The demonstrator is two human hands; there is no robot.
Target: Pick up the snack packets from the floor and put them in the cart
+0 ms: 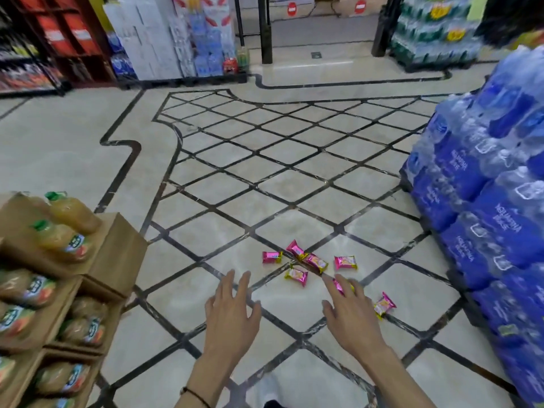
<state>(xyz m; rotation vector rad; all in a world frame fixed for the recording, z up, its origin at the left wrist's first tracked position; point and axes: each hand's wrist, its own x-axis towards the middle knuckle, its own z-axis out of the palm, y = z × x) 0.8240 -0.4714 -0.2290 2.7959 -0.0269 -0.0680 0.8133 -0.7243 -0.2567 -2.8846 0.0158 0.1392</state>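
Left hand [232,307] is held over the floor [206,231], fingers spread, nothing gripped. Juice cartons [59,275] are stacked well to its left. Five snack packets [296,275] are scattered just ahead, between the hands. Right hand [350,313] is likewise spread, fingers over a sixth packet [338,285]; contact cannot be told. A seventh packet [384,304] lies just right, blue water packs [485,231] beyond.

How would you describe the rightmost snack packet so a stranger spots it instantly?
Start at the stack of blue water packs on the right and look at the floor beside it. The rightmost snack packet lies right of the right hand. Pink with yellow ends like the other packets, it alone sits apart from them, nearest the water packs.
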